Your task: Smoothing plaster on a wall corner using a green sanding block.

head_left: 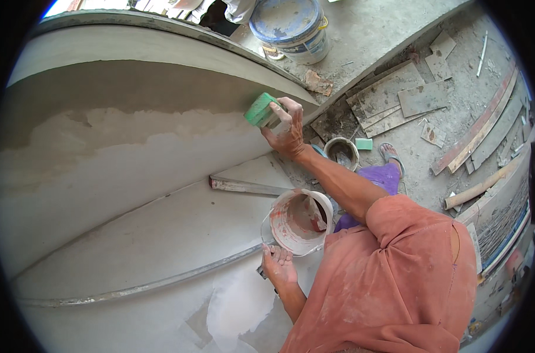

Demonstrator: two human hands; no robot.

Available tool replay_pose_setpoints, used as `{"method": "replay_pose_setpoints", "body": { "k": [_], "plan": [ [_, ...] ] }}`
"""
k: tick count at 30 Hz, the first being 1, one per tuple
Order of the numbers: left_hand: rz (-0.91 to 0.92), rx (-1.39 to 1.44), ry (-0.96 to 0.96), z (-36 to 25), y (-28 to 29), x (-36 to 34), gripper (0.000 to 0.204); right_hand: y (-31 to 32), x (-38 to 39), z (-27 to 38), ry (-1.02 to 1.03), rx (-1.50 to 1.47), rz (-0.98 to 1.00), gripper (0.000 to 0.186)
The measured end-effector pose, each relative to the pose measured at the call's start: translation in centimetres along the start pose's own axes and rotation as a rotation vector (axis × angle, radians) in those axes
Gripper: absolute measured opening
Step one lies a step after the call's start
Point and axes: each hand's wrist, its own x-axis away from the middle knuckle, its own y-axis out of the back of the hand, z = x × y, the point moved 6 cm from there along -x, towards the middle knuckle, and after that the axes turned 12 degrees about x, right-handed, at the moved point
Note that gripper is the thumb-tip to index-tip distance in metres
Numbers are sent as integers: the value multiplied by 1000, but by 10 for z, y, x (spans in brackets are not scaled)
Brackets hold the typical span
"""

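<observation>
In my right hand (pixel 287 132) is a green sponge (pixel 260 110), gripped between thumb and fingers at the curved wall (pixel 179 94). The wall is damp and dark in its upper band and paler below. Fingers curled and palm up, my left hand (pixel 280 267) is at the rim of a white bucket (pixel 279 232), where a thin wire handle seems to run into it. The bucket's mouth faces up, its inside smeared with reddish and grey residue, and a tool with a red part (pixel 318 223) lies in it.
A lidded blue and white bucket (pixel 288 35) stands on the ledge beyond the wall. On the floor at right are a small bucket (pixel 341 152), another green sponge (pixel 364 143), broken boards (pixel 423 97) and curved strips (pixel 485 126). Metal bars (pixel 247 186) lie on the pale surface.
</observation>
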Motion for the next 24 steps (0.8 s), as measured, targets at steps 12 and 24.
{"method": "replay_pose_setpoints", "body": {
  "k": [12, 24],
  "plan": [
    [-32, -69, 25, -2, 3, -4, 31, -18, 58, -42, -39, 68, 171, 92],
    [-39, -85, 48, 0, 4, 2, 31, -41, 116, -77, -146, 118, 295, 92]
  ]
}}
